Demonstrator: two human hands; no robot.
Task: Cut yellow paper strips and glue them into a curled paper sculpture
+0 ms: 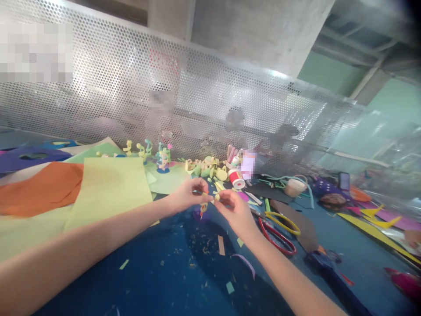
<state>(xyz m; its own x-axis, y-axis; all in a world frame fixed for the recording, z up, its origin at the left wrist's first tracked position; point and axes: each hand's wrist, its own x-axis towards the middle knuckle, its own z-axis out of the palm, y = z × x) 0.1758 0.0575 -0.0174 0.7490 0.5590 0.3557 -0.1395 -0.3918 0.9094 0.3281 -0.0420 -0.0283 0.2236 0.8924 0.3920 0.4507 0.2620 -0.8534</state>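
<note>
Hands meet above the blue table [138,281]. The left hand [187,195] and the right hand [235,210] both pinch a little yellow paper piece [210,199] between fingertips. Red scissors [278,239] lie just beside the right wrist. Yellow-green paper [112,188] lies near the left arm.
</note>
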